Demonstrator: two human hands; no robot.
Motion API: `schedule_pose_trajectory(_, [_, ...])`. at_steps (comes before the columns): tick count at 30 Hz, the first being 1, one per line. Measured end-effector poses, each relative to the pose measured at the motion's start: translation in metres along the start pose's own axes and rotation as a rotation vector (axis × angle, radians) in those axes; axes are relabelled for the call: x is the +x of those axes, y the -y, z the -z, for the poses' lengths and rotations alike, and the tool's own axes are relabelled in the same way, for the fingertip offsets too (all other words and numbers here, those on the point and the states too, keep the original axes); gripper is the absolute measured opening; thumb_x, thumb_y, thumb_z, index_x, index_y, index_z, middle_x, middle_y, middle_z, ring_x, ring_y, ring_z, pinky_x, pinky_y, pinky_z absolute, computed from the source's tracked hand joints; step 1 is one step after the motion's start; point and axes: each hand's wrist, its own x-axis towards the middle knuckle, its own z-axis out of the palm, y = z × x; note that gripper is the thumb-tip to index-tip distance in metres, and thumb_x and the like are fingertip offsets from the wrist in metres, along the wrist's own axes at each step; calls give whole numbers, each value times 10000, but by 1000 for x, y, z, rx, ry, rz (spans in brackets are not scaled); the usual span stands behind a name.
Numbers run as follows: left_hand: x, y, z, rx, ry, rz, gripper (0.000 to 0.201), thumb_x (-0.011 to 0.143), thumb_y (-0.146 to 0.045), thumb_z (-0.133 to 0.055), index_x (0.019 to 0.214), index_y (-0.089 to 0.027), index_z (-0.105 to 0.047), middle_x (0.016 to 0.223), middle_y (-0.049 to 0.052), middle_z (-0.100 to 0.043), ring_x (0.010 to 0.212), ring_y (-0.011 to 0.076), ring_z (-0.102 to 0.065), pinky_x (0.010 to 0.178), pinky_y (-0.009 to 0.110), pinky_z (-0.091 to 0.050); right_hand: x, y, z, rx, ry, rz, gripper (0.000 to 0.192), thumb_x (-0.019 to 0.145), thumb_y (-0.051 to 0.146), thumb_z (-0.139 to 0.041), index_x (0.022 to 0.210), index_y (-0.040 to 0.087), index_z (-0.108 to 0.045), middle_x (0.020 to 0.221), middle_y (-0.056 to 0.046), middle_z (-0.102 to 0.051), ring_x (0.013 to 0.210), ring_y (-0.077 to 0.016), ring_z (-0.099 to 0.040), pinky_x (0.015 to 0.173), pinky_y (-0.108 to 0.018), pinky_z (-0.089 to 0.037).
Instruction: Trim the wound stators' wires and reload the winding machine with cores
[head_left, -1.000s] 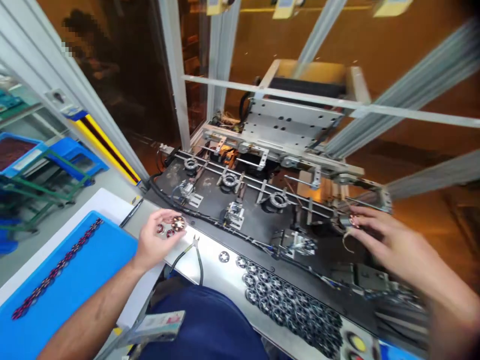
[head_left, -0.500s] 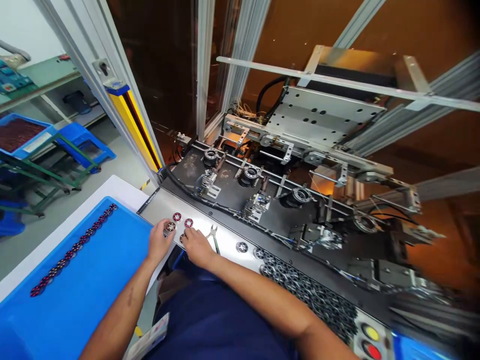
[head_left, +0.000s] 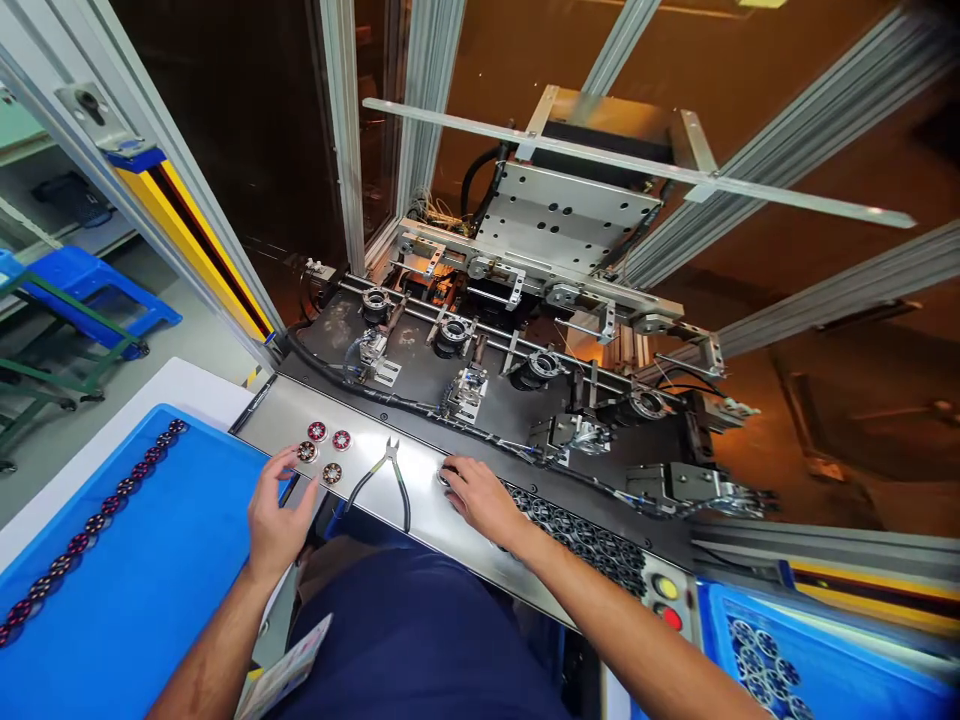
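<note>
Our left hand (head_left: 276, 512) rests open, fingertips touching one of four small round copper-wound stators (head_left: 307, 452) on the brushed steel shelf (head_left: 420, 500). Our right hand (head_left: 480, 495) lies flat, fingers spread over a bare black stator core (head_left: 445, 476) (mostly hidden). Black-handled cutters (head_left: 390, 478) lie between them. At nine o'clock sits a blue tray (head_left: 150, 560); at twelve, the winding machine (head_left: 525, 340).

Steel ledge (head_left: 420, 500) carries four wound discs (head_left: 324, 453), cutters (head_left: 390, 478), rings (head_left: 592, 545).
</note>
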Motion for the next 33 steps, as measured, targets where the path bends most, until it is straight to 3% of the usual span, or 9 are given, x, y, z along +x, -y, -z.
schedule_pose_trajectory(3, [2, -24, -5, -103, 91, 38, 416, 799, -262, -745, 1183, -206, -597, 1271, 107, -646, 1113, 243, -609, 986, 418, -467, 5, 1, -8, 40, 5, 35, 246, 883, 100, -620, 1125, 144, -611, 1159, -113, -636, 1060, -267, -615, 911, -476, -526])
schedule_pose_trajectory(7, [-6, -46, -25, -291, 324, 182, 301, 775, -306, -769, 1052, -211, -704, 1028, 75, -719, 945, 223, -639, 947, 415, -484, 13, 2, -5, 110, -24, 85, 166, 883, 186, -642, 1043, 148, -624, 1070, -80, -652, 981, -222, -640, 872, -415, -547])
schedule_pose_trajectory(11, [-16, -67, -56, -594, 575, 385, 424, 766, -406, -782, 1122, -197, -688, 969, 88, -717, 827, 203, -671, 787, 376, -549, 27, 31, 26, 209, -140, 147, 274, 828, 171, -622, 1101, 161, -599, 1032, -120, -665, 919, -231, -648, 809, -374, -566])
schedule_pose_trajectory(14, [-17, -86, -63, -856, 701, 495, 497, 828, -528, -694, 1198, -200, -652, 948, 92, -704, 832, 207, -691, 769, 373, -561, 40, 70, 62, 284, -247, 234, 385, 836, 180, -603, 1218, 188, -551, 1043, -103, -686, 922, -224, -642, 822, -372, -556])
schedule_pose_trajectory(18, [-10, -108, -47, -1117, 717, 562, 541, 835, -573, -667, 1285, -283, -583, 1057, 67, -688, 963, 205, -674, 874, 356, -530, 51, 106, 105, 346, -381, 320, 439, 864, 211, -620, 1286, 209, -500, 924, -75, -708, 784, -220, -630, 733, -385, -545])
schedule_pose_trajectory(21, [-6, -120, -33, -1243, 703, 597, 465, 856, -564, -647, 1231, -299, -576, 929, 31, -687, 904, 186, -673, 823, 324, -527, 52, 116, 120, 387, -471, 361, 486, 851, 213, -669, 1300, 211, -483, 992, -106, -696, 867, -248, -638, 751, -413, -546])
schedule_pose_trajectory(26, [-6, -135, -24, -1372, 701, 621, 302, 860, -530, -662, 1025, -290, -581, 856, -9, -685, 828, 155, -675, 785, 301, -518, 49, 123, 125, 369, -564, 372, 380, 851, 114, -613, 1205, 232, -543, 908, -86, -649, 804, -233, -608, 662, -384, -514])
schedule_pose_trajectory(30, [-7, -143, -20, -1375, 694, 590, 343, 845, -535, -680, 1049, -286, -564, 895, -9, -686, 882, 167, -681, 818, 303, -512, 49, 126, 124, 339, -581, 370, 397, 867, 121, -596, 1243, 233, -531, 837, -65, -628, 739, -222, -577, 620, -373, -484])
schedule_pose_trajectory(33, [-8, -145, -20, -1322, 614, 578, 391, 810, -464, -753, 1093, -277, -559, 890, -5, -682, 854, 150, -681, 774, 264, -508, 50, 127, 122, 327, -593, 348, 387, 860, 116, -612, 1223, 234, -544, 818, -65, -626, 707, -220, -554, 592, -371, -468])
